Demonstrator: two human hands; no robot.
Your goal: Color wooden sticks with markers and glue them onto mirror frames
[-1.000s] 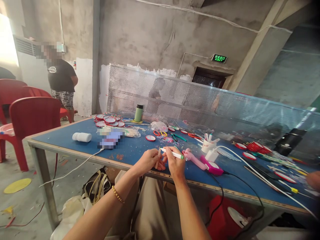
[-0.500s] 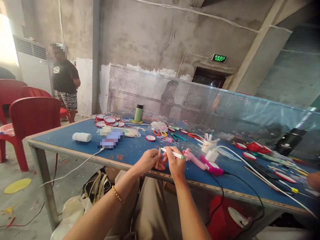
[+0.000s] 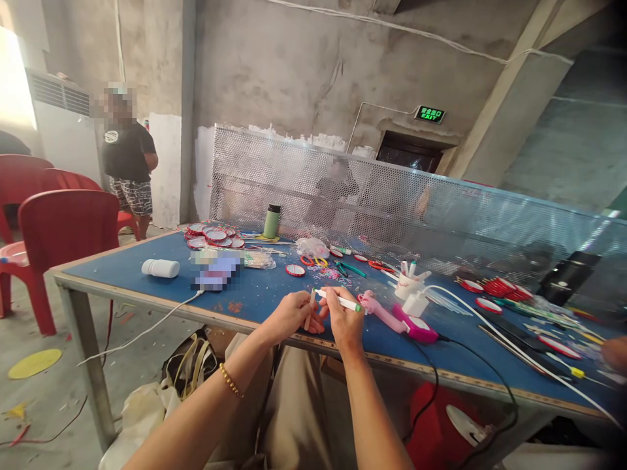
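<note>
My left hand [image 3: 294,314] is closed on a thin flat wooden stick [image 3: 310,310], held nearly upright over the table's front edge. In my right hand [image 3: 344,320] is a white marker pen [image 3: 345,302] with green ends, gripped like a pencil. The pen's tip points left and meets, or nearly meets, the upper part of the stick; contact is too small to make out. Just right of my right hand lies a pink and magenta hot glue gun [image 3: 416,325] with a black cord. Beyond my hands are small coloured bits [image 3: 336,273] and green-handled pliers [image 3: 351,269].
Across the blue table [image 3: 264,290] lie a white bottle [image 3: 160,268], red-rimmed discs [image 3: 214,235], a green tumbler [image 3: 272,222] and a cup of markers [image 3: 409,284]. A white cable [image 3: 494,326] crosses the right side. Behind stands a perforated metal panel [image 3: 274,176]. A person [image 3: 128,150] stands left.
My hands, the stick and the marker pen hold almost the same position. The standing person at left has shifted slightly, and the person behind the panel has moved a little.
</note>
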